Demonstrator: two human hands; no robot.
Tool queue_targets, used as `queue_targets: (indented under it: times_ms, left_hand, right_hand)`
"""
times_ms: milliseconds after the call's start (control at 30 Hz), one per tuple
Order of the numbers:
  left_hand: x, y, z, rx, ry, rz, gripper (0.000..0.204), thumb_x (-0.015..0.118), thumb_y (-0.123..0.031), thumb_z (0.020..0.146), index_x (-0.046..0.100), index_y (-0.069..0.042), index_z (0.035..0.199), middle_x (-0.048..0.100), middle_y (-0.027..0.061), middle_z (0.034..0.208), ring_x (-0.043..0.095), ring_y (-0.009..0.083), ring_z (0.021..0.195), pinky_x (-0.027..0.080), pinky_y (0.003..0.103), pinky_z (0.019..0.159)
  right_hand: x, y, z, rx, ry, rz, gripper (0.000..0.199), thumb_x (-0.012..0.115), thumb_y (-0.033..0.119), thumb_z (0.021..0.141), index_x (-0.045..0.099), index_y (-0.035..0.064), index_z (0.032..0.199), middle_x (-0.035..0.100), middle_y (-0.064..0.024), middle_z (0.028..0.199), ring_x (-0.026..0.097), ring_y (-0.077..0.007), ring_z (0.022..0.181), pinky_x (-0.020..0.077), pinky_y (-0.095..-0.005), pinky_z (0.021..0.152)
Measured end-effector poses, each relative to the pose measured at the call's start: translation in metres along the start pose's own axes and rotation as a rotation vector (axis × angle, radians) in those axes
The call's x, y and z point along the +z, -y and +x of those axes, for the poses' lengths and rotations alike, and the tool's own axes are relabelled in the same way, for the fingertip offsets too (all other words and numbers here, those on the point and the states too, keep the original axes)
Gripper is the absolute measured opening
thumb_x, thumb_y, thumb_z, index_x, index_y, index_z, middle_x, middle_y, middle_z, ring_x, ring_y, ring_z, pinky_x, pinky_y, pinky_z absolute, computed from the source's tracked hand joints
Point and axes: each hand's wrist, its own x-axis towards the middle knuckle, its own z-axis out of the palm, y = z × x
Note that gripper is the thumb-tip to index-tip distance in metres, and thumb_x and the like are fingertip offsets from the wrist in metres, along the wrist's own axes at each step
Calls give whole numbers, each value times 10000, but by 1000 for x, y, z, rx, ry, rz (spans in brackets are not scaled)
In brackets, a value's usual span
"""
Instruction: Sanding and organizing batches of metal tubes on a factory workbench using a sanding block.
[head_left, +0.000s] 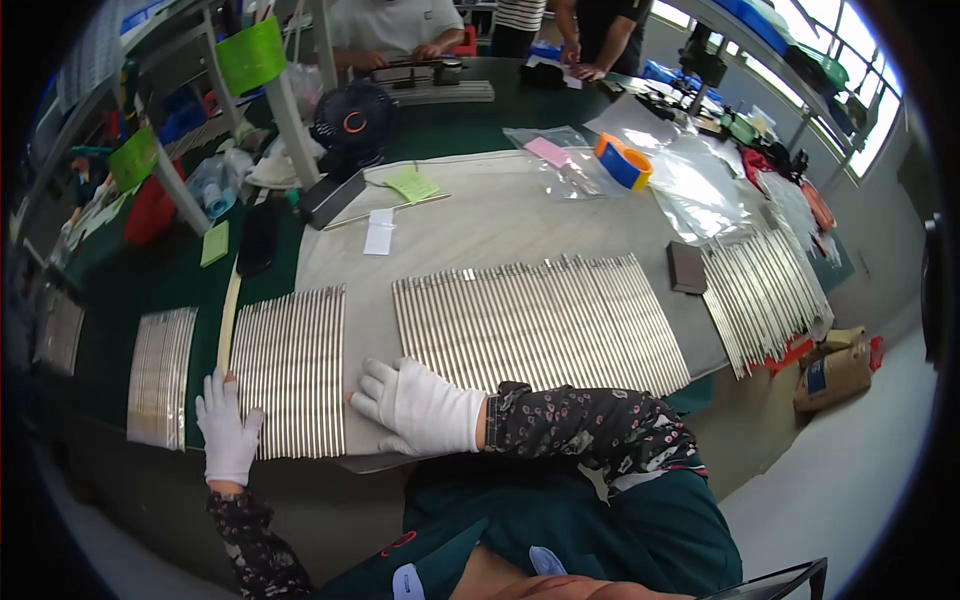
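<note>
My left hand (229, 432), in a white glove with bare fingertips, lies against the left edge of a row of thin silvery metal rods (290, 375). Its fingers are stretched out beside the lower end of a pale flat strip (230, 310), and its thumb reaches onto the rods. My right hand (425, 408), gloved the same way, rests with fingers apart in the gap right of that row, touching no rod that I can make out. Its wrist and forearm cross the lower ends of a wider row of rods (530, 325). Both hands look free of any held thing.
A bundled stack of rods (160, 380) lies far left, a looser batch (765, 300) far right beside a dark block (686, 268). A grey cloth (480, 215) covers the table. Behind are a fan (355, 122), tape rolls (623, 162) and other people at work.
</note>
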Motion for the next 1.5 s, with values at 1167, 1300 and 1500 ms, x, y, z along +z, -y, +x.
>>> queue_targets:
  times_ms: [1167, 1300, 1500]
  left_hand:
    - [8, -214, -36, 440, 28, -334, 725, 389, -616, 1015, 468, -19, 1419, 485, 256, 1452, 459, 459, 1348, 335, 556, 1115]
    - [7, -216, -35, 445, 19, -336, 738, 386, -629, 1012, 482, -8, 1399, 488, 255, 1450, 461, 458, 1347, 335, 554, 1112]
    - [11, -216, -32, 491, -35, -365, 757, 392, -649, 1004, 494, 5, 1372, 501, 255, 1439, 471, 458, 1338, 352, 546, 1101]
  right_hand:
    - [-89, -451, -326, 1515, -15, -510, 229, 597, 196, 915, 768, 107, 1039, 728, -153, 1110, 709, -327, 1037, 568, -437, 863]
    - [-101, -451, -352, 1750, -291, -311, 281, 592, 260, 913, 756, 108, 1084, 717, -173, 1146, 687, -362, 1083, 543, -461, 917]
    - [-115, -452, -378, 1874, -460, -108, 347, 564, 304, 901, 748, 94, 1108, 699, -205, 1179, 651, -397, 1133, 516, -464, 967]
